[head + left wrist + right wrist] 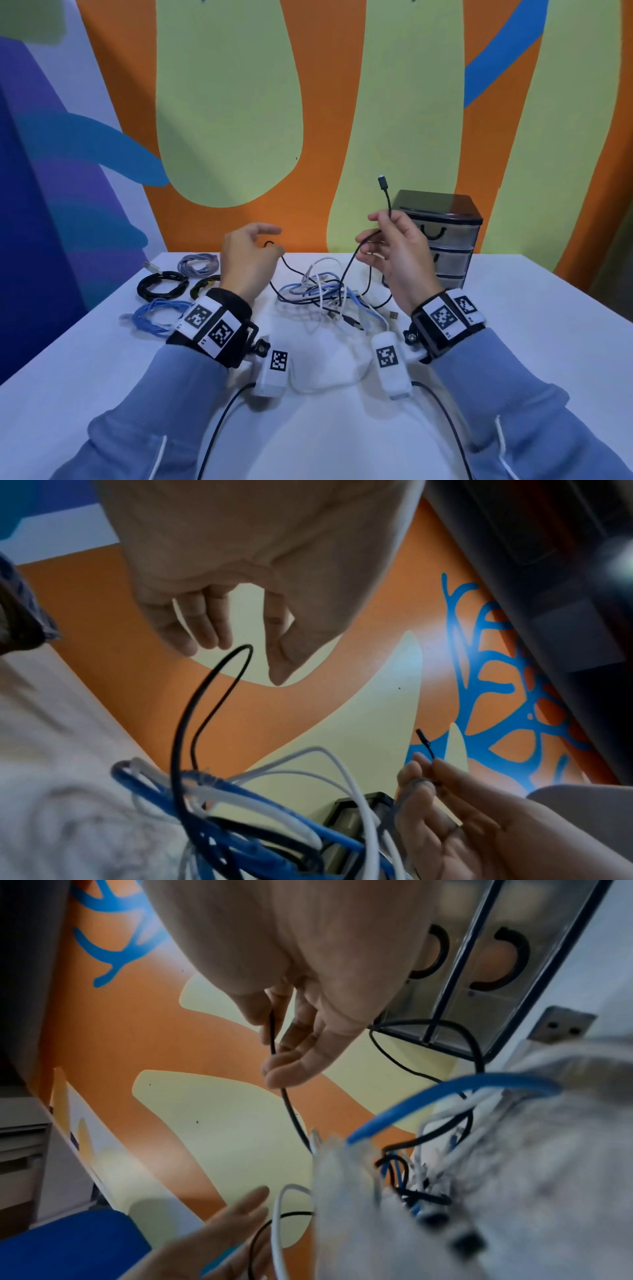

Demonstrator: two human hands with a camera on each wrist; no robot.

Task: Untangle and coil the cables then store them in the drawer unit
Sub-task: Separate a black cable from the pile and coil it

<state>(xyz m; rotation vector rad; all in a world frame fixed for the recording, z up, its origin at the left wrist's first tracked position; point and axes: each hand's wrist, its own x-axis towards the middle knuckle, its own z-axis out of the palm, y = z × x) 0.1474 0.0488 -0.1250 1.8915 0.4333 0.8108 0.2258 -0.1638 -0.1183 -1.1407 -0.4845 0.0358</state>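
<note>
Low in the frame's centre, the tangle [329, 298] of limp, light cables lies on the table [513, 342]. Above it, right hand [397, 253] pinches the black cable [386, 195] below its plug; left hand [248, 260] hangs loosely curled, its grip unclear. Best gripped beside connectors.

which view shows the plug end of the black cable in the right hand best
The head view: the plug end stands clear above the right hand against the wall. The left wrist view shows it small and distant above the fingers. The right wrist view shows only the black cable crossing the fingers, not the plug.
</note>
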